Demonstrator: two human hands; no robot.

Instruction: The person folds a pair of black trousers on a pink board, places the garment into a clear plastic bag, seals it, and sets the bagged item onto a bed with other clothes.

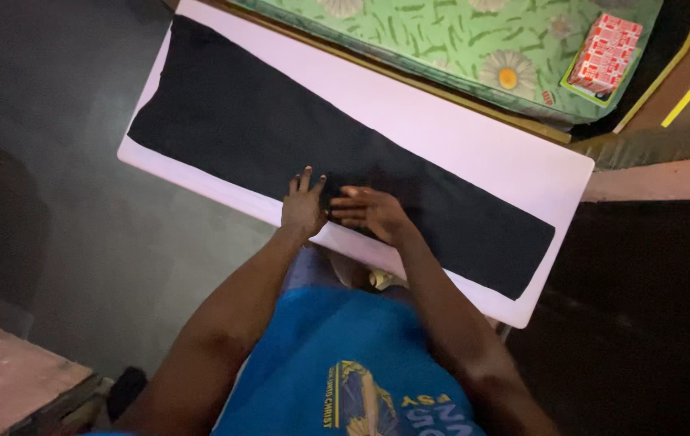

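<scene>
I see a long strip of black cloth (280,137) lying flat along a white table (474,137), running from the upper left of the frame down to the right of centre, where its end stops just short of the table's lower right corner. The cloth covers most of the table's near half; a bare white band shows along the far edge and a thin one along the near edge.

My left hand (303,206) lies palm down at the near edge of the cloth, just left of the frame's centre, fingers spread a little and pointing away from me, flat on the fabric. My right hand (373,211) sits just beside it to the right, also flat on the cloth, its fingers extended and pointing leftward toward the left hand; the fingertips of the two nearly meet, though I cannot tell whether they touch. Neither hand grips or pinches anything.

Both forearms come up from the bottom centre of the frame, over a blue shirt (337,363).

Beyond the table, at the top of the frame, there is a green mattress with a daisy print (442,36), and on it, at the upper right, a red-and-white patterned box (606,52). A grey floor (54,161) fills the left side.
</scene>
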